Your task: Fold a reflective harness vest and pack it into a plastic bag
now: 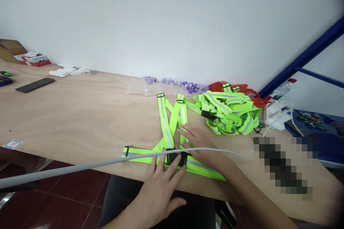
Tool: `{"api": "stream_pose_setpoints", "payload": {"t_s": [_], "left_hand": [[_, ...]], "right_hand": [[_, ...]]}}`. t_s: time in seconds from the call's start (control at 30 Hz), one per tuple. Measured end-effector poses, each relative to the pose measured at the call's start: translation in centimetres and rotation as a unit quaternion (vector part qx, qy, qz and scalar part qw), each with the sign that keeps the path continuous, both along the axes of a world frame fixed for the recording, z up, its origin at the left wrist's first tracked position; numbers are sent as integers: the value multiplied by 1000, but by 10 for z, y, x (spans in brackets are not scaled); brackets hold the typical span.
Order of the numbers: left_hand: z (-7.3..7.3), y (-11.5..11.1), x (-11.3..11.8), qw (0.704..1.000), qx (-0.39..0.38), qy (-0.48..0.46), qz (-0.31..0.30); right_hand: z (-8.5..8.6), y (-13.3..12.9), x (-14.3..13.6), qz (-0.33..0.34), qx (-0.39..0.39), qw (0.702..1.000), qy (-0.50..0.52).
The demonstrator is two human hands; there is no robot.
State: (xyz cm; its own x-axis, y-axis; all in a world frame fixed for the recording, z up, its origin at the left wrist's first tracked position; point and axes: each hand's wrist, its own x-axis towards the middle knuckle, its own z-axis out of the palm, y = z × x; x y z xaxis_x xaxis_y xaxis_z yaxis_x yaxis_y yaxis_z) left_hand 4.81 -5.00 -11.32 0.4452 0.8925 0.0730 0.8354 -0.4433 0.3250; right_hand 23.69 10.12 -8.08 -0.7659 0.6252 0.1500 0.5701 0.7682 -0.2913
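A neon-yellow reflective harness (167,121) with grey stripes lies spread on the wooden table near its front edge. Its straps cross and meet at a black buckle (176,158). My left hand (163,179) rests with fingers spread over the buckle and the lower strap. Just right of it, my right hand (200,145) lies flat with fingers apart on the right-hand strap. Neither hand grips anything. A heap of similar reflective straps (231,111) lies to the right, with a black buckle showing at its near left side.
Purple pieces (190,87) in clear bags lie along the wall, beside red fabric (244,89). A white cable (107,162) crosses in front of my hands. A phone (35,85) lies at left. A bottle (283,88) and a blue tray (317,123) stand at right.
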Motion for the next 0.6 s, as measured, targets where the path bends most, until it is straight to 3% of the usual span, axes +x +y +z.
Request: {"api": "stream_pose_setpoints", "payload": {"t_s": [0.13, 0.3, 0.6], "left_hand": [[-2, 2, -1, 1000, -7, 1, 3], [0, 3, 1, 1000, -21, -2, -3], [0, 4, -2, 1000, -24, -9, -4]], "right_hand": [[-11, 24, -26, 35, -29, 997, -63], [-25, 45, -36, 57, -39, 992, -108], [-23, 62, -41, 49, -58, 992, -98]]}}
